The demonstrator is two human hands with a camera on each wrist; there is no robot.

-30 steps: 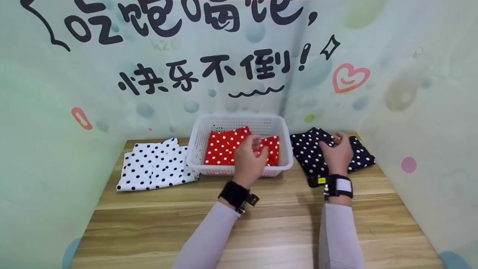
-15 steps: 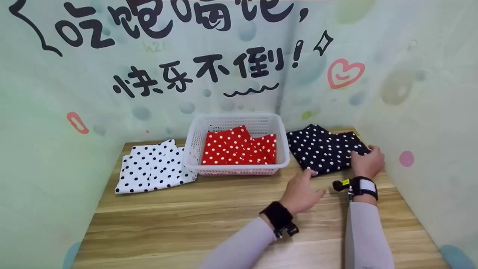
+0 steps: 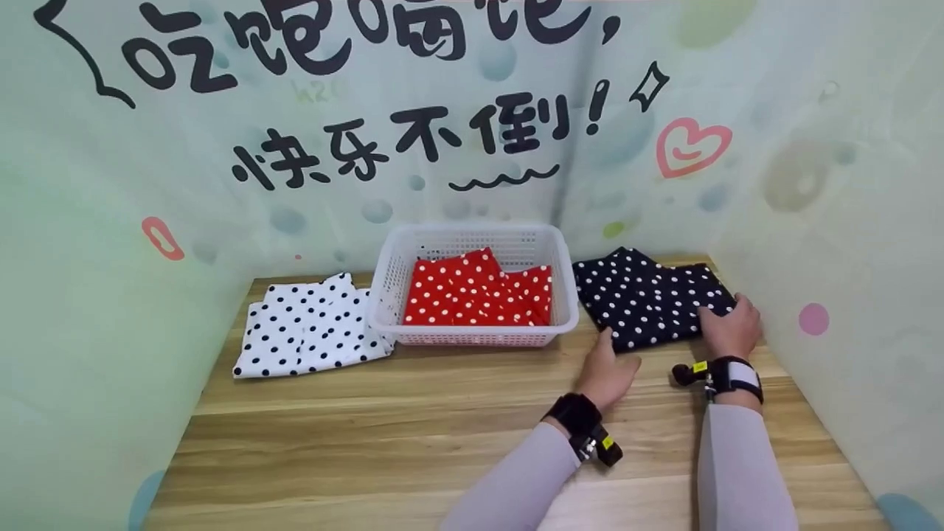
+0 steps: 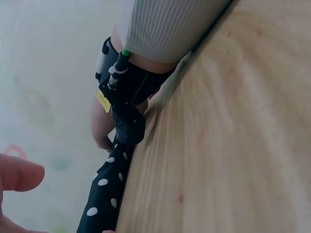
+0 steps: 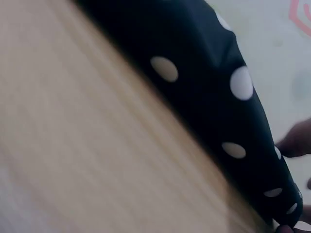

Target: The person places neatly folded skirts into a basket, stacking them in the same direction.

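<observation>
A black folded cloth with white dots (image 3: 649, 299) lies right of a white basket (image 3: 472, 335). My right hand (image 3: 730, 330) holds its front right corner; in the right wrist view a dark fingertip (image 5: 295, 141) meets the top of the fabric and another finger shows at the lower edge. At the front left corner, my left hand (image 3: 608, 372) touches the cloth with its fingertips, thumb held apart. The left thumb (image 4: 22, 174) stands free of the fabric in the left wrist view. Inside the basket is a red folded cloth with white dots (image 3: 472, 291).
A white folded cloth with black dots (image 3: 310, 324) lies left of the basket, close against it. The wooden table (image 3: 354, 442) stretches forward of these. Printed pale walls (image 3: 472, 184) enclose the table at the back and both sides.
My left hand has come from over the basket to the black cloth's front left corner. My right hand has moved from atop the black cloth to its right corner, and the cloth lies flatter.
</observation>
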